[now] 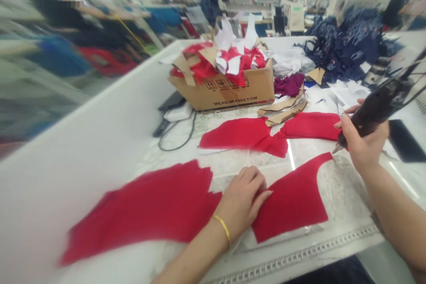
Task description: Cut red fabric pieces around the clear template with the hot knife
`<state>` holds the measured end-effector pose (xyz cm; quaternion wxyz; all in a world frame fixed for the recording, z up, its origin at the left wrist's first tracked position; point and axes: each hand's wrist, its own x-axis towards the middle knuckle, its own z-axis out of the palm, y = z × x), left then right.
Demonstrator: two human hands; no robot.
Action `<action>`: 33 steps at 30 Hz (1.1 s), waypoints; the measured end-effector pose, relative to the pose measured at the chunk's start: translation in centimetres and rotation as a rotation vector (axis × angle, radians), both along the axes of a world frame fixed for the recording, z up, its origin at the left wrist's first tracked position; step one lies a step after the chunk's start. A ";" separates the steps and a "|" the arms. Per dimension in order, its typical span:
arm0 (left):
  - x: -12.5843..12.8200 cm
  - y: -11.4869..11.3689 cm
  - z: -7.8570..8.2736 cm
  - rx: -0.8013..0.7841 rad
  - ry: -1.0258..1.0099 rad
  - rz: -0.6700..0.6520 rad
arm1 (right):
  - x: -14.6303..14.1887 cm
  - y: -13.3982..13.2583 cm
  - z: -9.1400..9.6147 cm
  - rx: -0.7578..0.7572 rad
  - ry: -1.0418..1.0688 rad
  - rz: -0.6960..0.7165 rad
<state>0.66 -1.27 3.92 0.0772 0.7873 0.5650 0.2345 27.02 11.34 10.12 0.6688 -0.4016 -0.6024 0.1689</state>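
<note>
My left hand (244, 195), with a yellow bracelet at its wrist, rests at the left edge of a cut red fabric piece (293, 199). Its fingers are curled and the thumb lies over that edge; the fingertips are partly hidden. To its left spreads a larger stack of red fabric pieces (143, 208), blurred at the far end. My right hand (366, 140) is wrapped round a black corded handheld power tool (379, 102) with a pointed metal tip. That tip hovers near the narrow upper end of the cut piece. Further back lie more red fabric pieces (242, 133).
A cardboard box (233, 91) overflows with red and white scraps. Brown paper strips (286, 111) lie in front of it. Navy fabric (349, 49) is heaped at back right, a dark phone (408, 140) at right. A measuring tape (299, 255) runs along the front edge. People sit beyond.
</note>
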 end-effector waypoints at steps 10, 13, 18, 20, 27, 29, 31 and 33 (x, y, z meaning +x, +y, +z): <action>0.5 -5.4 4.6 -0.261 -0.309 -0.006 | -0.5 -4.4 1.7 0.687 -0.523 0.067; 0.3 -7.1 5.1 -0.268 -0.325 0.027 | -2.5 -5.4 0.3 0.486 -0.980 0.302; 0.0 -9.5 5.9 -0.259 -0.356 0.044 | -3.8 -4.3 -4.2 0.166 -1.352 0.374; -0.4 -10.2 6.0 -0.243 -0.354 0.047 | -3.8 -3.7 -5.3 0.135 -1.383 0.357; -6.3 -10.4 6.9 -0.002 -0.068 0.156 | -5.2 -3.4 -1.3 0.249 -1.090 0.333; -8.8 -10.1 7.9 0.174 0.148 0.253 | -6.3 -4.1 0.8 0.297 -0.942 0.231; -11.2 -9.8 9.1 0.314 0.332 0.317 | -7.7 -5.0 2.3 0.355 -0.836 0.199; -13.2 -9.5 9.7 0.385 0.486 0.358 | -9.5 -5.8 2.6 0.387 -0.777 0.232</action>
